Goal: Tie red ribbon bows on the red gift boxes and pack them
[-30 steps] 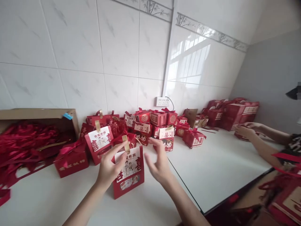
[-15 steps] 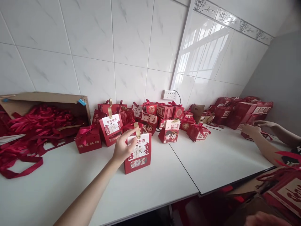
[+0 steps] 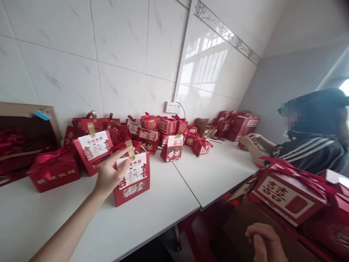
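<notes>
My left hand (image 3: pixel 111 173) is closed at the top of a red gift bag-box (image 3: pixel 133 183) with a white printed flap and a small window. Its finger and thumb are at the gold strap (image 3: pixel 131 150), and the box stands upright on the white table. At the bottom edge my right hand (image 3: pixel 264 242) shows, fingers curled together, with nothing seen in them. It is over a brown carton (image 3: pixel 245 222), near a red box with a cream label (image 3: pixel 289 198) and a ribbon on top. A similar flap box (image 3: pixel 94 151) leans behind my left hand.
Several red boxes stand along the tiled wall, among them one with two cartoon figures (image 3: pixel 172 149). A carton of red ribbons (image 3: pixel 49 127) lies at the left, beside a ribboned box (image 3: pixel 54 174). Another person (image 3: pixel 313 142) handles a box at the far right.
The view has swung right, bringing the other person and the carton at the lower right further into sight. My right hand shows more. My left hand stays at the same box's strap.
</notes>
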Motion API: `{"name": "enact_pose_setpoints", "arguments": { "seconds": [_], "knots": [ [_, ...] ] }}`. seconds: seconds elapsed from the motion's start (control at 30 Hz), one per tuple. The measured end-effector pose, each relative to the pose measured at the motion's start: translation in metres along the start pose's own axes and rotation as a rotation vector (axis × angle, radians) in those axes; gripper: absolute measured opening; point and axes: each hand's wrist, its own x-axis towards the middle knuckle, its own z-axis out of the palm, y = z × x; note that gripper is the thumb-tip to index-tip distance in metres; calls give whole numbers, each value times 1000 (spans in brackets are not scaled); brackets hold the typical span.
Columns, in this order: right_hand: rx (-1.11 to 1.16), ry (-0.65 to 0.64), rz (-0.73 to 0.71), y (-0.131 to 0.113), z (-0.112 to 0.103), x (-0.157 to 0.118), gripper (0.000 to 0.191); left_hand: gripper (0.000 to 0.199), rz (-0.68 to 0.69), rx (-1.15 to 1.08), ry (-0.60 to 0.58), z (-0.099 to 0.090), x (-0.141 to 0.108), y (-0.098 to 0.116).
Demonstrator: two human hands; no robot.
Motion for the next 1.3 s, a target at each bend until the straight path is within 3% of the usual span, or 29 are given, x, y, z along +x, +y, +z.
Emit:
{"name": "enact_pose_setpoints", "arguments": {
  "seconds": [0.07, 0.13, 0.27, 0.33, 0.4, 0.5, 0.63, 0.73, 0.8, 0.9, 1.03, 1.3],
  "knots": [
    [10, -2, -37, -5, 3, 4, 14, 38, -41, 25, 0, 0, 1, -2],
    [8, 28, 35, -5, 4, 5, 13, 38, -69, 43, 2, 0, 2, -2],
    [18, 24, 42, -3, 6, 5, 14, 35, -20, 25, 18, 2, 1, 1],
    [63, 5, 78, -10, 13, 9, 15, 35, 5, 8, 18, 3, 1, 3],
    [153, -30, 25, -25, 28, 17, 17, 36, 4, 3, -5, 4, 0, 4],
    [329, -133, -248, -59, 66, 40, 15, 37, 2, -8, -33, 5, -1, 5],
    [493, -208, -512, -109, 146, 86, 18, 37, 4, -22, -43, 4, -1, 5],
    [577, -173, -562, -133, 213, 119, 13, 36, 22, -30, -61, 3, -1, 5],
    [642, -238, -609, -142, 249, 132, 11, 35, 43, -40, -75, 2, -1, 4],
    [744, -337, -550, -147, 281, 133, 4, 34, 60, -28, -75, 1, -1, 2],
    [770, -352, -430, -144, 285, 119, 17, 29, 72, -25, -65, 2, -4, 3],
    [755, -300, -382, -143, 275, 112, 7, 12, 148, -33, -41, 6, -4, 9]
  ]
}}
